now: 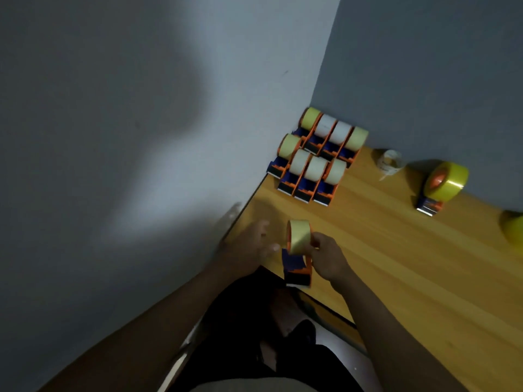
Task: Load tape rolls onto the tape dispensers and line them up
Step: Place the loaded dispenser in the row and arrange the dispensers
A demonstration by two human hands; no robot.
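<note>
My right hand (328,257) grips an orange and blue tape dispenser (297,268) near the table's front left corner. A pale yellow tape roll (299,236) sits on its top. My left hand (250,244) hovers just left of it, blurred, with fingers spread and nothing in them. Several loaded dispensers (317,157) stand in two rows in the back corner against the wall. One more dispenser with a bright yellow roll (443,185) stands apart on the right.
The wooden table (410,264) runs along a grey wall. A nearly used-up white roll (390,162) lies by the wall. A yellow roll (513,229) is cut off by the right edge. My dark-clothed legs are below the table edge.
</note>
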